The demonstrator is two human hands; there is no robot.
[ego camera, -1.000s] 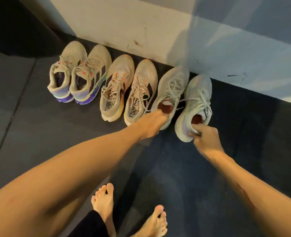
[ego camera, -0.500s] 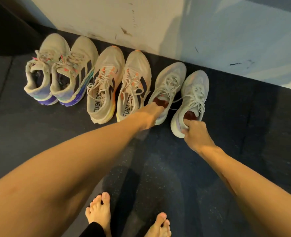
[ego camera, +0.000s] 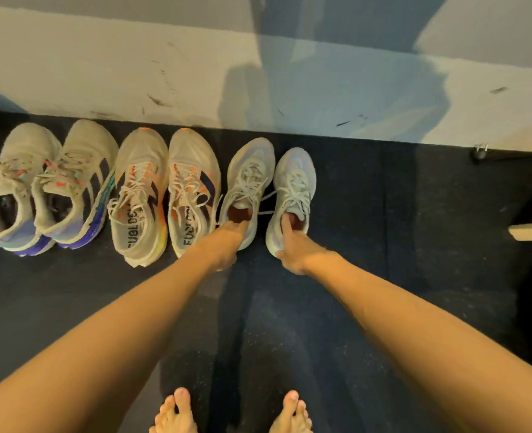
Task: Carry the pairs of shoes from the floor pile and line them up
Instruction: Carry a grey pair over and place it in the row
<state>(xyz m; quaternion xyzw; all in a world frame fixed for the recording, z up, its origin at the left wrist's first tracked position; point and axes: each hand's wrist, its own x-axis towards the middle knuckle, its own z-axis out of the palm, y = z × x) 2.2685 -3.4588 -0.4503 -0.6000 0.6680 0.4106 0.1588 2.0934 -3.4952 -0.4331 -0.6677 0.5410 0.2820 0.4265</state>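
1. Nearest are two bare feet [ego camera: 177,414] on the dark floor [ego camera: 368,245], and both forearms reach away from them toward the wall.
2. The left hand [ego camera: 224,245] has its fingers hooked into the heel opening of the left pale shoe [ego camera: 248,189]; the fingertips are hidden inside, so how tightly it pinches the collar I cannot tell.
3. The right hand [ego camera: 293,251] pinches the heel of the right pale shoe [ego camera: 294,195], with one finger down inside the opening and the rest curled behind the heel.
4. This pale pair sits at the right end of the row, soles on the floor, toes toward the wall, the two shoes near each other but apart.
5. They look like light, soft knit trainers. The heel collar is probably the firmest place to hold; loose laces could snag on each other.
6. Left of them stand the orange-trimmed pair [ego camera: 164,195] and then the purple-soled pair [ego camera: 46,189], each pair side by side.
7. Farthest is the scuffed white wall [ego camera: 133,73].
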